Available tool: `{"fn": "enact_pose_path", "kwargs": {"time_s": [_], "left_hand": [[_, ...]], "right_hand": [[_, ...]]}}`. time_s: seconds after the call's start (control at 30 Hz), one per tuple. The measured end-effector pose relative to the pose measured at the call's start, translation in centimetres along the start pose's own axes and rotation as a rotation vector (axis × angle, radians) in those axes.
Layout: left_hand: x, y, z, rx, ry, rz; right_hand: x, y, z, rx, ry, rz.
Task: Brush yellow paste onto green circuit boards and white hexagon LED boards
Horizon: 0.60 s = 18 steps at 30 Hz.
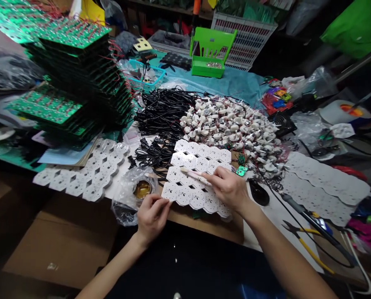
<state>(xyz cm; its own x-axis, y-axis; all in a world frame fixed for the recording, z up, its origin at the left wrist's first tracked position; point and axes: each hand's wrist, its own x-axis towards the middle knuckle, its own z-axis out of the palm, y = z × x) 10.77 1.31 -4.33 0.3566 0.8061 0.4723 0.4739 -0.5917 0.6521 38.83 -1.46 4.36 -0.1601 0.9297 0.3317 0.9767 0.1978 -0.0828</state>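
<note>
A white panel of scalloped circuit boards (185,195) with diamond-shaped holes lies in front of me, overlapping another such panel (200,151) behind it. My left hand (153,216) is closed, its thumb and fingers pinching the near left corner of the front panel. In my right hand (227,187) is a thin brush (194,173) with a pale pink handle, its tan tip at the panel's upper left part. Just left of the panel, a round tin of amber material (142,189) sits in clear plastic wrap (123,207).
Tall stacks of green circuit boards (76,35) rise at left. Behind the panels lie black cables (165,108) and a heap of small white motors (229,124). To the right are a soldering iron (310,220), yellow-handled cutters (313,249) and more white panels (325,178). Cardboard (210,226) lies underneath.
</note>
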Motion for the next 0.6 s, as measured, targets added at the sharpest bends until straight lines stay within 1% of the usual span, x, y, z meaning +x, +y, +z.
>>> {"fn": "enact_pose_path", "kwargs": {"time_s": [0.13,0.23,0.33,0.47,0.6], "left_hand": [[0.0,0.1,0.0,0.0,0.004,0.001],[0.1,0.1,-0.1,0.0,0.003,0.001],[0.1,0.1,-0.1,-0.006,-0.004,0.007],[0.2,0.1,-0.1,-0.018,0.001,0.019],[0.1,0.0,-0.1,-0.023,-0.007,0.01]], "right_hand": [[0.9,-1.3,0.2,0.062,-0.032,-0.075],[1.6,-1.8,0.9,0.062,-0.047,-0.089],[2.4,-1.5,1.4,0.036,-0.04,-0.062],[3.2,-0.6,1.4,0.02,-0.004,0.004],[3.8,-0.1,2.1,0.011,0.005,0.025]]}}
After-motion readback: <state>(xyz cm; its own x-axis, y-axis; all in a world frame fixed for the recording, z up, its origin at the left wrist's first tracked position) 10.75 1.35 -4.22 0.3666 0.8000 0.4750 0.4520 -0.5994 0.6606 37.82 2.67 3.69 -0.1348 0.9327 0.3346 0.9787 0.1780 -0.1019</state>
